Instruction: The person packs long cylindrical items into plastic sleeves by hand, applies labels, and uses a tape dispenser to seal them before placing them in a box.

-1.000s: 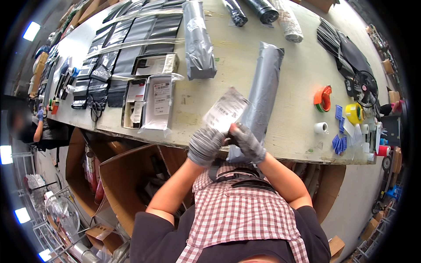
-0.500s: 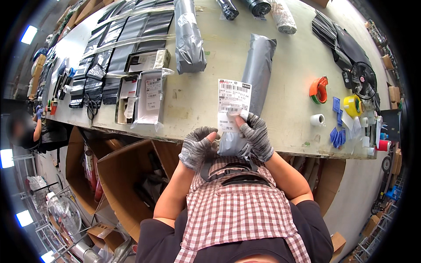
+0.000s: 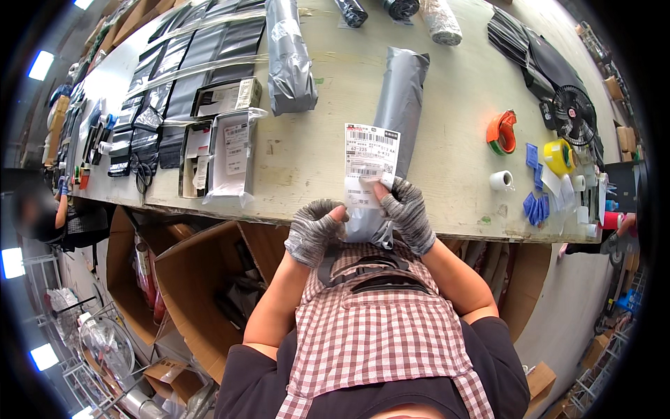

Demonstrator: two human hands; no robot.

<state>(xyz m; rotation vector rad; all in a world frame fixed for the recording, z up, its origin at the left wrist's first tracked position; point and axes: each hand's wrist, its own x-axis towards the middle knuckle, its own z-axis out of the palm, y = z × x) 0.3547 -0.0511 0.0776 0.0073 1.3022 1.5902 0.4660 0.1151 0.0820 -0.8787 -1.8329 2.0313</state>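
A long parcel in a grey plastic mailer [image 3: 403,94] lies on the table [image 3: 460,105], its lower end reaching the front edge at my waist. Over it, my right hand [image 3: 410,215], in a grey knit fingerless glove, pinches a white printed shipping label [image 3: 370,157] by its lower right part. The label covers some of the parcel. At the left of the parcel's lower end is my gloved left hand [image 3: 314,232], fingers curled in and thumb pointing toward the label. What its fingers hold, if anything, is hidden.
Another grey parcel [image 3: 289,70], black plastic bags [image 3: 209,52] and small boxes [image 3: 234,160] occupy the left. At right are an orange tape dispenser [image 3: 501,133], white roll [image 3: 500,181], yellow tape [image 3: 558,156] and black fan [image 3: 575,115]. Cardboard boxes [image 3: 199,279] stand below.
The view has shifted slightly, so table items appear a little farther left. Both hands keep nearly the same pose, the label still in the right. Part of another person now shows at the right edge.
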